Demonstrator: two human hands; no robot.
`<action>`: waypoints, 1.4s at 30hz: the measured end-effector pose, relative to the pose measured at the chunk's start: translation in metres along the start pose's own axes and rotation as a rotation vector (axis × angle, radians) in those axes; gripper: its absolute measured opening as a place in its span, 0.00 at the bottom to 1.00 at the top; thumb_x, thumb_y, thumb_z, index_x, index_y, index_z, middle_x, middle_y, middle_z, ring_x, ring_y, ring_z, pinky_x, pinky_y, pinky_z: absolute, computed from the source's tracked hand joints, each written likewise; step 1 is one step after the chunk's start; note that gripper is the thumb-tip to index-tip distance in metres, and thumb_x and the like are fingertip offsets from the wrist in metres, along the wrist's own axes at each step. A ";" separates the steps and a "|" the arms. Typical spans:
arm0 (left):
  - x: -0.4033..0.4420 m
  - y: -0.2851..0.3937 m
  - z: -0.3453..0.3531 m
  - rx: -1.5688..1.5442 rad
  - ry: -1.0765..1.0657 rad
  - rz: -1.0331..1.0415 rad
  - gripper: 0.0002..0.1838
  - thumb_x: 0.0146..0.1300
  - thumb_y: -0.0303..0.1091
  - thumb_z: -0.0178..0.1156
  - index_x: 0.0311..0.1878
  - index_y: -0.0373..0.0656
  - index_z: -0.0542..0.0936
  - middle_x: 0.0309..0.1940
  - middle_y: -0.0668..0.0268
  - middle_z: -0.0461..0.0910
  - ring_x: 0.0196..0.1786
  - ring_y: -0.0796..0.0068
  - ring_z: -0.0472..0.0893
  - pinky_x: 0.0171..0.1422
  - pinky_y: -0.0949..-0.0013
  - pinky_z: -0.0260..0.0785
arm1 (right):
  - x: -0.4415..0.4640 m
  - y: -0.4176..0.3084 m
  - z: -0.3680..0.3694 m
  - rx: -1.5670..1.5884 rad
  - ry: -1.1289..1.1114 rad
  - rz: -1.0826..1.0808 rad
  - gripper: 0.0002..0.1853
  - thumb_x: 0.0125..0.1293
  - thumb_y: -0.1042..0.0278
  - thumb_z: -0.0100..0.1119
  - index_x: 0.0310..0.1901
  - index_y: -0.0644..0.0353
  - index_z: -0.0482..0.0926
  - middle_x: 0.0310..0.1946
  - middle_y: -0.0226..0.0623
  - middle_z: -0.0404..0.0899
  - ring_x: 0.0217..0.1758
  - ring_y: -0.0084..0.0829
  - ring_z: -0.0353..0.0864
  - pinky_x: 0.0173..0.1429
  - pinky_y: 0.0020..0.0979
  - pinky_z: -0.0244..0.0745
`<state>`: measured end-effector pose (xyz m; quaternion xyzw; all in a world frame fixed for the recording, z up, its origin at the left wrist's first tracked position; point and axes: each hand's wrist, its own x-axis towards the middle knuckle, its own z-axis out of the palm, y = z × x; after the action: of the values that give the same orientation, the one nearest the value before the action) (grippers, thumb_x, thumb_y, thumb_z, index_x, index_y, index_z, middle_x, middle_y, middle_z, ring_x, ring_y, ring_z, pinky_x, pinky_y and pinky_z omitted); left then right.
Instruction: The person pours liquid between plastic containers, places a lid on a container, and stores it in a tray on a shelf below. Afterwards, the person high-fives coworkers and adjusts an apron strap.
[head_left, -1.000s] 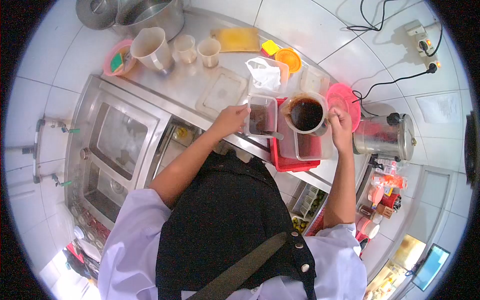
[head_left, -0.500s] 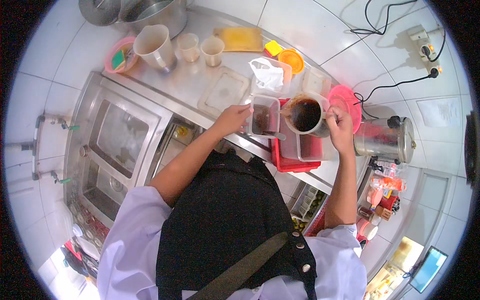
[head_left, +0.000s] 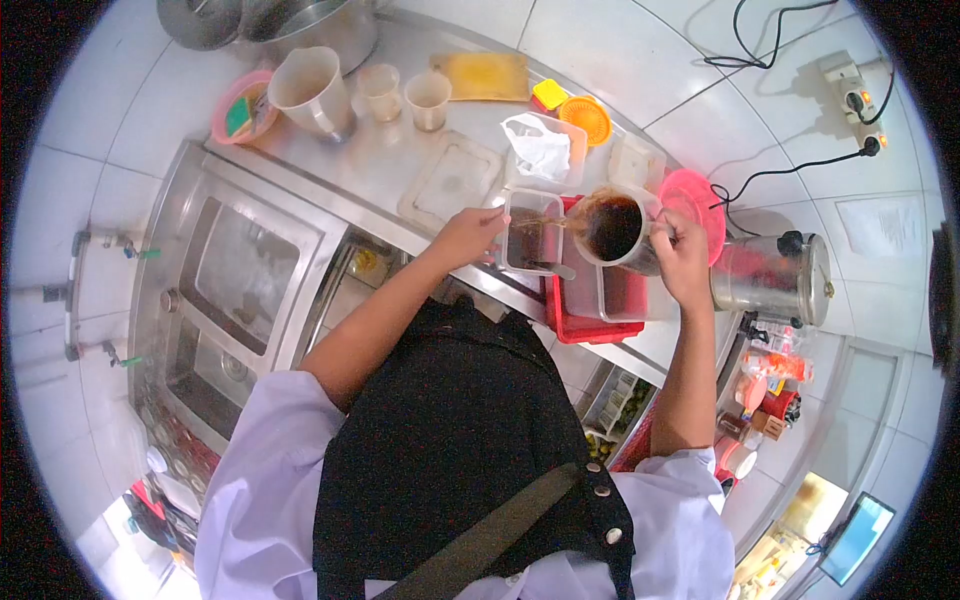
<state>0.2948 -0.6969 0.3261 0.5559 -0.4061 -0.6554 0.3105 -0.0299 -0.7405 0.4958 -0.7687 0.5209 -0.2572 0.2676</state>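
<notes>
My left hand [head_left: 472, 238] is closed on the near-left rim of a clear rectangular plastic container [head_left: 532, 193] with dark liquid in it. A short grey handle-like piece [head_left: 563, 270] sticks out at its lower corner. My right hand [head_left: 682, 255] grips the handle of a translucent pitcher [head_left: 645, 260], tilted to the left over the containers. From its lip a brown stream [head_left: 560, 224] runs into the container at my left hand. Dark liquid [head_left: 612, 230] still shows inside the pitcher. Beneath it, another clear container [head_left: 606, 295] stands in a red tray [head_left: 570, 328].
Behind stand an empty-looking pitcher [head_left: 312, 95], two plastic cups [head_left: 428, 100], a pink bowl [head_left: 225, 125] and a clear tub holding a white bag [head_left: 540, 150]. A lid [head_left: 450, 180] lies on the steel counter. To the right are a pink basin [head_left: 700, 200] and a metal canister [head_left: 768, 278].
The right hand has tilted the pitcher further left, and the brown stream now reaches across into the container. The left hand has stayed at its rim.
</notes>
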 end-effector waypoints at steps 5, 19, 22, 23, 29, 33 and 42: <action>0.003 -0.002 -0.001 0.014 0.009 -0.005 0.30 0.76 0.50 0.59 0.74 0.41 0.75 0.54 0.56 0.85 0.42 0.67 0.88 0.40 0.66 0.86 | 0.000 -0.005 0.002 -0.067 0.030 -0.024 0.13 0.67 0.64 0.59 0.32 0.68 0.79 0.21 0.40 0.75 0.25 0.29 0.75 0.34 0.36 0.72; -0.001 0.001 -0.001 0.038 0.020 -0.005 0.30 0.76 0.50 0.60 0.73 0.43 0.75 0.52 0.58 0.86 0.42 0.67 0.87 0.39 0.65 0.86 | 0.002 -0.028 0.002 -0.211 0.014 0.009 0.15 0.64 0.63 0.61 0.30 0.70 0.77 0.23 0.57 0.76 0.26 0.52 0.78 0.36 0.49 0.71; -0.002 0.006 -0.003 0.078 -0.020 -0.009 0.31 0.77 0.52 0.59 0.75 0.42 0.74 0.56 0.58 0.85 0.47 0.64 0.87 0.41 0.63 0.87 | 0.003 -0.036 0.001 -0.294 -0.019 0.006 0.15 0.63 0.63 0.62 0.29 0.70 0.77 0.23 0.57 0.76 0.25 0.52 0.78 0.36 0.49 0.71; -0.003 0.006 -0.003 0.077 -0.018 -0.009 0.31 0.77 0.52 0.59 0.75 0.42 0.74 0.56 0.58 0.85 0.47 0.64 0.87 0.41 0.63 0.87 | 0.003 -0.039 0.001 -0.293 -0.021 0.005 0.15 0.63 0.63 0.62 0.29 0.70 0.77 0.23 0.57 0.76 0.25 0.52 0.78 0.36 0.49 0.71; -0.001 0.002 -0.004 0.047 -0.025 0.022 0.31 0.77 0.52 0.59 0.74 0.42 0.75 0.57 0.58 0.85 0.47 0.64 0.88 0.40 0.65 0.87 | 0.005 -0.047 0.007 -0.306 -0.021 -0.042 0.15 0.62 0.65 0.63 0.27 0.70 0.76 0.22 0.57 0.74 0.24 0.52 0.77 0.34 0.48 0.71; -0.004 0.005 -0.003 0.035 -0.019 0.009 0.33 0.76 0.54 0.60 0.74 0.43 0.74 0.57 0.58 0.85 0.46 0.64 0.87 0.39 0.65 0.87 | 0.007 -0.053 0.009 -0.307 -0.065 -0.027 0.15 0.62 0.65 0.64 0.26 0.69 0.76 0.22 0.56 0.75 0.24 0.52 0.77 0.35 0.49 0.71; 0.000 0.000 -0.003 0.028 -0.017 -0.016 0.33 0.75 0.54 0.61 0.76 0.46 0.74 0.58 0.60 0.84 0.47 0.64 0.87 0.39 0.64 0.87 | 0.012 -0.061 0.012 -0.383 -0.085 -0.068 0.15 0.61 0.62 0.64 0.29 0.69 0.78 0.27 0.59 0.79 0.31 0.58 0.81 0.40 0.52 0.74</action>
<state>0.2978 -0.6977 0.3256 0.5578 -0.4133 -0.6570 0.2941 0.0227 -0.7305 0.5300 -0.8328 0.5224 -0.1296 0.1292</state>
